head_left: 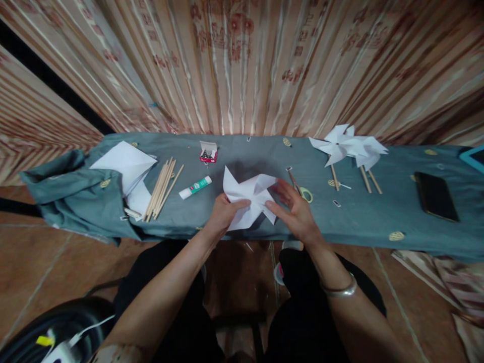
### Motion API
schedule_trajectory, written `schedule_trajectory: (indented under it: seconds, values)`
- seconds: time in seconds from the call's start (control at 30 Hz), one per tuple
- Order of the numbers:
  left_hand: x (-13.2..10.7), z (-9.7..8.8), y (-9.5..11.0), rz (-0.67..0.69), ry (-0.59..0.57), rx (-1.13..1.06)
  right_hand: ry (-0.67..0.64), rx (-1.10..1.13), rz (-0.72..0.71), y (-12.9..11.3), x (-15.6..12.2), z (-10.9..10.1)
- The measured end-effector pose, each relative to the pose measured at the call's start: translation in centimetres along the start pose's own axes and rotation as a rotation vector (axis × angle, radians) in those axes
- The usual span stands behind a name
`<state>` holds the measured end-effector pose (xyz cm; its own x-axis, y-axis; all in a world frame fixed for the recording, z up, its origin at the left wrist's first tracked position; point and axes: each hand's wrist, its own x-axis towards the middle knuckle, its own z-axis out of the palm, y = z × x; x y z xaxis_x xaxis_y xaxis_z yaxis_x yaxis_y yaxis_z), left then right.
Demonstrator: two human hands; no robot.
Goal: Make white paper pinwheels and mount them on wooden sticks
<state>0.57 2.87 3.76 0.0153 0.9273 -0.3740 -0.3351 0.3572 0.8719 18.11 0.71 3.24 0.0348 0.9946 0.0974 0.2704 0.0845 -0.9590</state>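
Note:
A white paper pinwheel (pixel 247 191), its blades folded in toward the centre and no stick visible on it, is held just above the near edge of the cloth. My left hand (pixel 224 210) pinches its left side, thumb on top pointing at the middle. On the right side my right hand (pixel 293 206) grips it, thumb near the centre and fingers behind a blade. Left of the pinwheel lies a glue stick (pixel 195 187). Beyond it stands an opened small red box (pixel 208 152) of metal pins. Scissors (pixel 303 193) with green handles lie beside my right hand.
Wooden sticks (pixel 162 189) and white paper sheets (pixel 126 164) lie at the left on the grey-green cloth (pixel 257 151). Finished pinwheels (pixel 338 143) on sticks rest at the right back. A black phone (pixel 436 196) lies farther right, near a blue-edged object (pixel 472 157). A curtain (pixel 242 65) hangs behind.

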Motion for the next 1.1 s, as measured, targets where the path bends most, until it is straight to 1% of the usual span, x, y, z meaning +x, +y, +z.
schedule_trajectory:
  seconds: [0.07, 0.13, 0.2, 0.3, 0.33, 0.37, 0.4, 0.53, 0.57, 0.73, 1.0, 1.1]
  values:
    - [-0.1, 0.2, 0.0, 0.01, -0.012, -0.011, -0.108, 0.12, 0.077, 0.2, 0.2, 0.4]
    - [-0.2, 0.3, 0.1, 0.017, -0.025, -0.014, -0.143, 0.179, 0.118, 0.2, 0.2, 0.8]
    - [-0.2, 0.3, 0.1, 0.028, -0.012, -0.009, -0.075, 0.193, 0.112, 0.1, 0.3, 1.1]
    - [0.0, 0.2, 0.2, 0.04, 0.03, -0.014, 0.09, 0.188, 0.053, 0.0, 0.6, 1.0]
    - [0.1, 0.1, 0.2, 0.044, 0.041, -0.02, 0.123, 0.183, 0.035, -0.1, 0.7, 1.0]
    - [0.1, 0.1, 0.3, 0.045, 0.046, -0.024, 0.126, 0.176, 0.025, -0.2, 0.7, 0.9]
    - [0.2, 0.1, 0.3, 0.045, 0.046, -0.025, 0.095, 0.162, 0.025, -0.3, 0.8, 0.9]
    - [0.1, 0.2, 0.2, 0.045, 0.009, -0.005, -0.143, 0.03, 0.1, -0.9, 0.7, 0.9]
    - [0.1, 0.3, 0.2, 0.052, 0.001, 0.001, -0.171, 0.001, 0.122, -1.1, 0.8, 0.9]
    - [0.1, 0.4, -0.1, 0.088, -0.022, 0.03, -0.15, 0.008, 0.158, -1.2, 1.0, 1.2]
    - [0.6, 0.0, -0.8, 0.165, -0.038, 0.09, -0.118, -0.035, 0.118, -0.9, 1.2, 1.6]
    - [0.7, -0.1, -0.9, 0.183, -0.041, 0.111, -0.112, -0.017, 0.117, -1.0, 1.2, 1.7]
